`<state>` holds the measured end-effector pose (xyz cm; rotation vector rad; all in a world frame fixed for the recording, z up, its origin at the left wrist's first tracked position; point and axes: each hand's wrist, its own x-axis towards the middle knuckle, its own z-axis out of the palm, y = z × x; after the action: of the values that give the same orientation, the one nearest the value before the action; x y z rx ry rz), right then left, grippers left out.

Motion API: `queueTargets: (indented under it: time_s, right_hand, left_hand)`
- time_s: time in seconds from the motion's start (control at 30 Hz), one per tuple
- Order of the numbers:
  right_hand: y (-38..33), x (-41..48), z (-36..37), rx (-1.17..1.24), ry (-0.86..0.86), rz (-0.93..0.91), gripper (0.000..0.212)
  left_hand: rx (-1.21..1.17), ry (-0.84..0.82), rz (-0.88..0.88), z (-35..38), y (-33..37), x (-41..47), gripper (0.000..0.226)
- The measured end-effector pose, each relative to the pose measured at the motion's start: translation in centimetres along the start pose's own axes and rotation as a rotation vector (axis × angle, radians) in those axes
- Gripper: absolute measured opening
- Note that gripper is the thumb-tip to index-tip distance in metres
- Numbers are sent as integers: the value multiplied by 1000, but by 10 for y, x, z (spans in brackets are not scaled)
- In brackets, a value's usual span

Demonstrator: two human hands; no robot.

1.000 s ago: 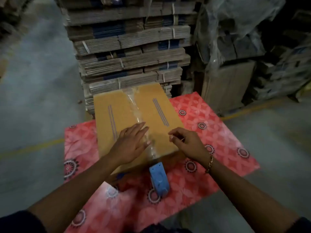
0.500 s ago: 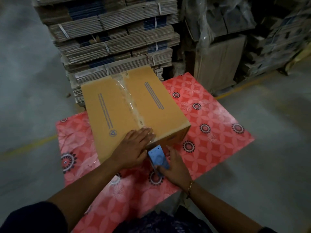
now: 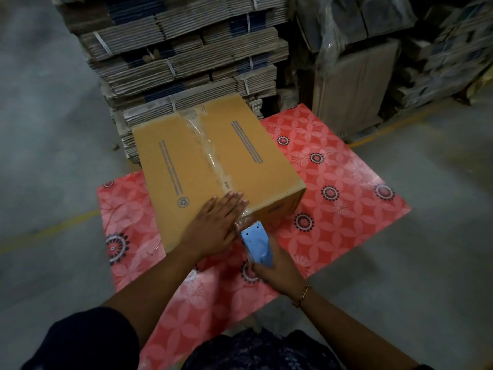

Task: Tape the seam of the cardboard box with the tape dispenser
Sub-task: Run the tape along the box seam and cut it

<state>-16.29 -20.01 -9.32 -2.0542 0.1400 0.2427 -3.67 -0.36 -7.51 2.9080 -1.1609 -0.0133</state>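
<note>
The brown cardboard box [image 3: 213, 166] sits in the middle of the frame on a red flower-patterned worktop [image 3: 341, 193], its two top flaps meeting along a seam that runs from the far edge toward the near edge. A strip of clear, glossy tape [image 3: 208, 150] already covers that seam along the top and folds over the near edge. The box looks light and stiff, though the flaps would probably give under a hard push, so pressing flat near the seam is the sensible way to steady it. The tape film is thin, wrinkles easily, and would likely stick to itself if it goes slack.

The light blue plastic tape dispenser [image 3: 257, 243] is just below the box's near edge, its toothed blade pointing up at the tape that hangs there. It seems light and rigid, best held around its body behind the blade.

The left hand [image 3: 216, 225] lies palm down on the box's near edge, fingers [image 3: 234, 197] straight and close together, pressing the tape end. The right hand [image 3: 277, 271], lower centre, wraps its fingers around the dispenser from below, wrist angled toward the box. Cutting the tape looks like the step in hand.

Stacks of flattened cartons [image 3: 186, 49] fill the upper frame.
</note>
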Motion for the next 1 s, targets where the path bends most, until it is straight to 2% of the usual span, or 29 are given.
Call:
queueTargets:
  time_s: [0.1, 0.23, 0.5, 0.77, 1.0]
  right_hand:
    - [-7, -12, -2, 7, 0, 30, 77]
    - [-19, -19, -5, -62, 24, 57, 66]
    - [-15, -50, -11, -125, 42, 119, 69]
    - [-29, -37, -18, -328, 14, 189, 83]
    - [-40, -29, -27, -463, -20, 207, 67]
  left_hand:
    - [19, 17, -1, 3, 0, -1, 81]
    - [26, 33, -4, 2, 0, -2, 66]
    - [-3, -13, -26, -7, 5, -2, 66]
    - [0, 62, -86, -9, 12, 4, 61]
    - [23, 105, -81, -1, 9, 4, 58]
